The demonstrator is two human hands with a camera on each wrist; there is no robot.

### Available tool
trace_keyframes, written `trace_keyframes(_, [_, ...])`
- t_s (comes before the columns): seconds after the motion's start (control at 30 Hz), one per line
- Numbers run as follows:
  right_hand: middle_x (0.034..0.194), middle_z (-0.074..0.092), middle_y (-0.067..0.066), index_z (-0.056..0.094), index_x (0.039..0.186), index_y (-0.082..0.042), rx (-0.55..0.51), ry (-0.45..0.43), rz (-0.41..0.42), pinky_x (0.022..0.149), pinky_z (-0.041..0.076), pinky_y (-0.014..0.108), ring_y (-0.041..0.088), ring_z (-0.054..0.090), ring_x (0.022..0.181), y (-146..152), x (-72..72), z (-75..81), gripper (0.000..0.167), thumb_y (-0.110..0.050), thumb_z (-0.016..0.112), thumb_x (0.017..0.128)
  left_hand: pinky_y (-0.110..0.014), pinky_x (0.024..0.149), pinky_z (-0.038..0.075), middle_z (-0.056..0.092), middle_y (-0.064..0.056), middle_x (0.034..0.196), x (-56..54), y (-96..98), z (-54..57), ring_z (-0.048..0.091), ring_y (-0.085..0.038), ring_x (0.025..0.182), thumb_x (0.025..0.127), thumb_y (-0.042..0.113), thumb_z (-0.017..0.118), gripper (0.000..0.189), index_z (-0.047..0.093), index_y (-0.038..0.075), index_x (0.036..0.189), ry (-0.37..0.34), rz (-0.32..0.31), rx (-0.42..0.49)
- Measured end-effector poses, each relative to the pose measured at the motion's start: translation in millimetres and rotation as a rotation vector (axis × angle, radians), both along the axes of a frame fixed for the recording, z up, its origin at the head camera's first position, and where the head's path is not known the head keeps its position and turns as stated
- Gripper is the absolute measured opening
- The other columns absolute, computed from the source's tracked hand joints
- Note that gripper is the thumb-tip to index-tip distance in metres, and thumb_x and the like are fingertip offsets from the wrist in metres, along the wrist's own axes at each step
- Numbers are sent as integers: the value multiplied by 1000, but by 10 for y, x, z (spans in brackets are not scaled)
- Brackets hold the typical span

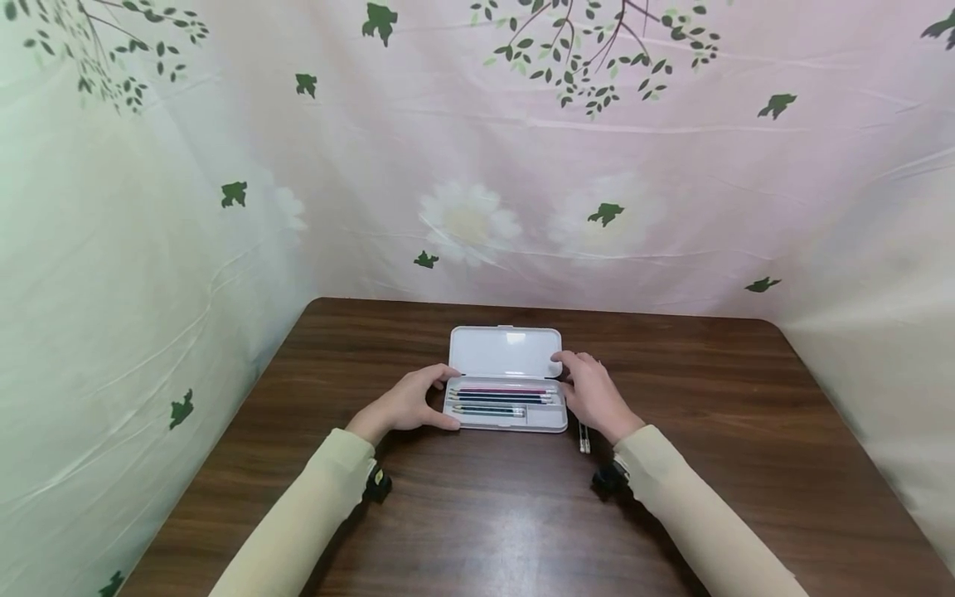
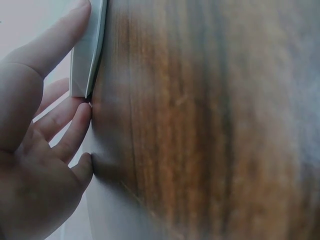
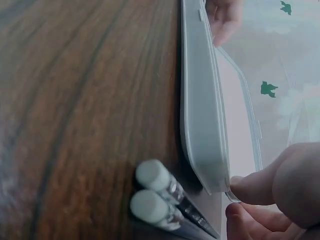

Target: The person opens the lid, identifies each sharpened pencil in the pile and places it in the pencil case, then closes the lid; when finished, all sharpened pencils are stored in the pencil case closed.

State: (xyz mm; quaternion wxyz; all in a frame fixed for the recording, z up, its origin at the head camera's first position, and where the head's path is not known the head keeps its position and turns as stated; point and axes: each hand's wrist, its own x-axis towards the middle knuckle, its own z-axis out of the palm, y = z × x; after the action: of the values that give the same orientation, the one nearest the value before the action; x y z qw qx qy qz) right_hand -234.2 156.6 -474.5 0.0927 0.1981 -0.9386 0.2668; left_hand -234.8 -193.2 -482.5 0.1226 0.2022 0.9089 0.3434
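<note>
A white pencil case (image 1: pixel 543 416) lies on the brown table with its lid (image 1: pixel 496 352) folded back. Several pencils (image 1: pixel 492 410) lie lengthwise inside it, dark, red-pink and green ones among them. My left hand (image 1: pixel 406 404) holds the case's left end, thumb at the front corner and fingers around toward the back. At the right end, my right hand (image 1: pixel 597 400) grips near the hinge, one fingertip on the lid's edge and the thumb by the case's corner. Two pencils with white erasers (image 3: pixel 152 175) lie on the table just beside that end, partly beneath my right hand in the head view.
The wood-grain table (image 1: pixel 477 514) reaches back to a pale cloth backdrop (image 1: pixel 358 215) printed with leaves, birds and flowers. Cloth also hangs along both sides. A dark wrist camera (image 1: pixel 379 482) sits at my left cuff and another (image 1: pixel 610 481) at my right.
</note>
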Motion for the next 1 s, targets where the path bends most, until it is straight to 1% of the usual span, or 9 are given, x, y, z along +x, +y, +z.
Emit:
trace_keyframes(0.17, [126,68,22,63,136,-2,0,-40,-2,90,58,52,32,71,99,-1,19,12,44,7,72,93,-44,109,45,61,3,136,4,9,-7,54,-20,122,74,45,96,86,56,21,146,-3,1,1])
trace_keyframes(0.23, [124,68,22,62,136,-3,-7,-51,-3,87,59,50,32,71,99,0,23,21,46,8,72,93,-44,109,45,61,3,136,2,11,-8,54,-20,122,74,45,97,85,57,20,146,-1,-1,2])
trace_keyframes(0.33, [120,66,22,58,140,-3,-19,-54,-5,88,57,51,32,69,100,1,12,26,51,10,72,92,-43,109,45,61,3,136,0,15,-6,55,-19,122,74,45,96,85,56,21,146,5,-8,1])
trace_keyframes(0.47, [117,61,20,44,152,-7,-27,-55,-4,89,55,50,32,64,101,-3,-23,18,70,11,72,90,-44,109,45,60,-1,136,1,9,-3,55,-20,123,75,45,96,86,53,18,144,18,-15,14])
trace_keyframes(0.6, [115,58,19,22,163,-13,-44,-41,0,86,54,46,30,60,99,-8,-45,8,94,14,71,88,-45,109,45,59,-6,136,3,0,-3,56,-23,124,75,42,97,89,48,12,142,33,-10,48])
trace_keyframes(0.7, [112,58,19,8,167,-18,-53,-31,-1,83,54,45,29,60,96,-12,-51,1,107,16,70,87,-44,108,46,60,-8,135,5,2,-6,57,-23,123,74,40,98,97,40,9,145,36,5,70])
trace_keyframes(0.8, [110,59,19,0,167,-22,-55,-33,-17,79,54,43,27,61,92,-17,-55,1,115,17,71,86,-44,107,46,61,-6,133,9,8,-4,58,-22,121,72,39,99,112,29,6,154,22,19,89])
trace_keyframes(0.9, [111,58,19,-1,168,-24,-62,-49,-33,76,55,41,26,61,90,-26,-59,4,118,17,72,85,-46,108,45,61,-3,131,12,11,3,58,-21,119,71,40,100,127,18,7,162,3,27,94])
trace_keyframes(1.0, [114,56,18,5,167,-21,-65,-56,-39,76,55,41,26,61,92,-35,-56,2,112,18,72,85,-47,110,44,61,-2,129,10,11,12,58,-20,119,70,41,100,131,15,9,165,-1,24,89])
